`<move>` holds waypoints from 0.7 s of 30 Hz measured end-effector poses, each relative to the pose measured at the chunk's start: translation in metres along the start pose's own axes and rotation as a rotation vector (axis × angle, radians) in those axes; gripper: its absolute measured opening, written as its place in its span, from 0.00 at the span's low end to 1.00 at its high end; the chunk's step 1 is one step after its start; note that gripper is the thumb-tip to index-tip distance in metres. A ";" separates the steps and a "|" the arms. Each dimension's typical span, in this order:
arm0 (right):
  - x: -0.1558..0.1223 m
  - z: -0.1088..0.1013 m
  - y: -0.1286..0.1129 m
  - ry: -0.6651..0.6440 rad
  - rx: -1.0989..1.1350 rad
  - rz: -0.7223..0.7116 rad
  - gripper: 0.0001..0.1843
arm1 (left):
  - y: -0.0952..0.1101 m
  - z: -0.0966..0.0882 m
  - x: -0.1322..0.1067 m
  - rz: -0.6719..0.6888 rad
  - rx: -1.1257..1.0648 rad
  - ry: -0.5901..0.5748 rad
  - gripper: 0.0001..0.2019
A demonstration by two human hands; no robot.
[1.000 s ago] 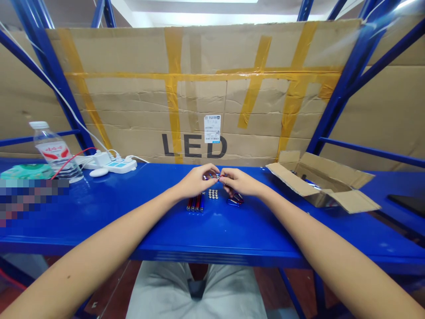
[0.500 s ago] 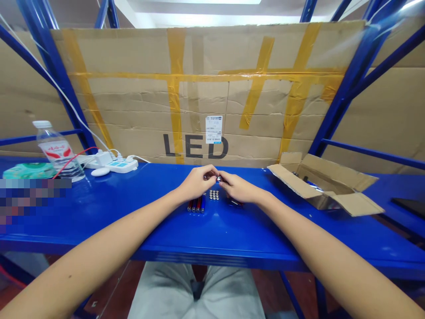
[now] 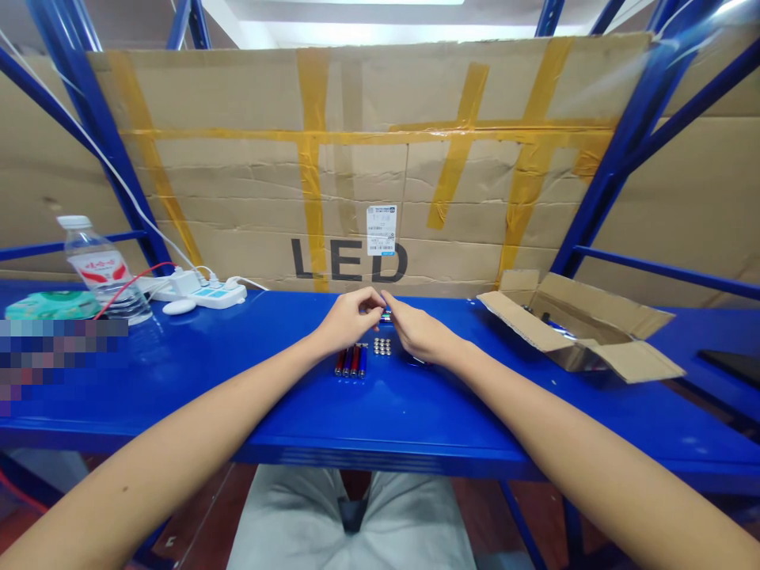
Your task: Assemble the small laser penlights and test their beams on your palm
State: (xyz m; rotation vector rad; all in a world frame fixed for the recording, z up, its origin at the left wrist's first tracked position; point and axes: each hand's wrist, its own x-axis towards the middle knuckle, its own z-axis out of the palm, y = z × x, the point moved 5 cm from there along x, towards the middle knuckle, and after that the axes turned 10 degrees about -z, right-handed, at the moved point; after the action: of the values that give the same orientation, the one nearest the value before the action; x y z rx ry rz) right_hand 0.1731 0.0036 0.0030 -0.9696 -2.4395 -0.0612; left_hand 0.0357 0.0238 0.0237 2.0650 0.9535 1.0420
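The left hand (image 3: 350,317), its thumb and fingers curled, pinches the small shiny metallic piece with blue-green glints (image 3: 385,315) at the middle of the scene. The right hand (image 3: 420,328) leans in from three o'clock of that piece, its fingers straight and close together; whether they grip it too, I cannot tell, as the palm side is hidden.

Taking the piece as the clock's centre, a block of small round silver discs (image 3: 382,347) sits near it at six o'clock on the glossy blue desk (image 3: 404,427). Just beside them, at seven o'clock, four slim red and blue tubes with silver ends (image 3: 350,362) lie side by side. At five o'clock, a blue object (image 3: 420,362) is mostly covered by the right hand. Well apart at three o'clock stands an open brown cardboard box (image 3: 579,360) with dark and blue items inside.
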 end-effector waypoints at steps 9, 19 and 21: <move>0.000 -0.001 -0.003 0.017 0.070 -0.030 0.17 | -0.001 0.002 0.000 -0.001 0.010 -0.012 0.04; 0.001 -0.001 -0.006 0.071 0.219 0.142 0.14 | 0.002 0.003 -0.001 0.038 0.011 -0.036 0.06; 0.001 -0.002 -0.006 0.068 0.210 0.160 0.16 | 0.001 0.004 0.000 0.045 0.042 -0.037 0.06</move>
State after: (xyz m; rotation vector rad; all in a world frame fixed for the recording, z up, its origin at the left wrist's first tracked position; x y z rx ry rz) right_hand 0.1695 -0.0005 0.0065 -1.0448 -2.2456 0.2096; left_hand 0.0392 0.0222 0.0224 2.1413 0.9215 1.0117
